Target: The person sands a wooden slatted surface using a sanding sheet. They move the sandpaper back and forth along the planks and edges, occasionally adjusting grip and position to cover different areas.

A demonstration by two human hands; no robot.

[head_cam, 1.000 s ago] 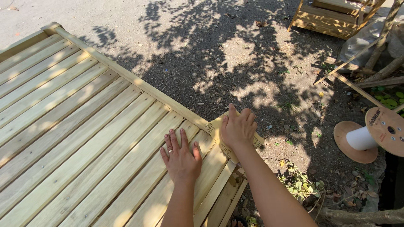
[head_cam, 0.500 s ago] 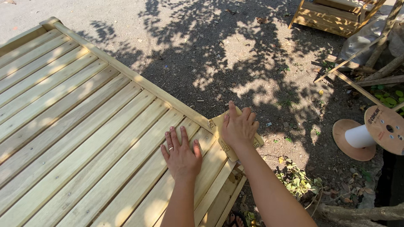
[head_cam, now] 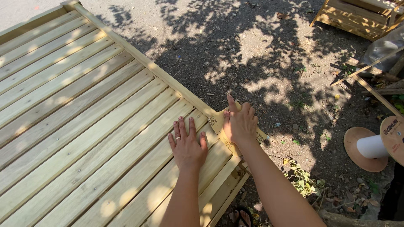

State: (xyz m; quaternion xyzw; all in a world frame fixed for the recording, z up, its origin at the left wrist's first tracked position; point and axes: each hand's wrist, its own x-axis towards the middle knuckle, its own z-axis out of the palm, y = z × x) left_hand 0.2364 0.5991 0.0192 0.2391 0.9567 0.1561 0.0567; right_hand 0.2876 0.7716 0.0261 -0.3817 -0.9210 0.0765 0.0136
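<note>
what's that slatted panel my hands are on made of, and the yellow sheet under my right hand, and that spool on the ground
Slatted panel: pale, unpainted wooden boards, by the visible grain and nail heads; the finish looks raw.
Yellow sheet, under the right hand: thin and flat, probably sandpaper or card; hard to tell.
Spool: brownish round flanges, likely cardboard or fibreboard, on a smooth white core, perhaps plastic.
The left hand lies flat on the boards.

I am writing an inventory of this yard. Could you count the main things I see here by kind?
Slatted wooden panels: 2, the big one under the hands, another far right
Hands: 2, left hand, right hand
Sandpaper sheet: 1
Cable spool: 1
Total: 6
</note>
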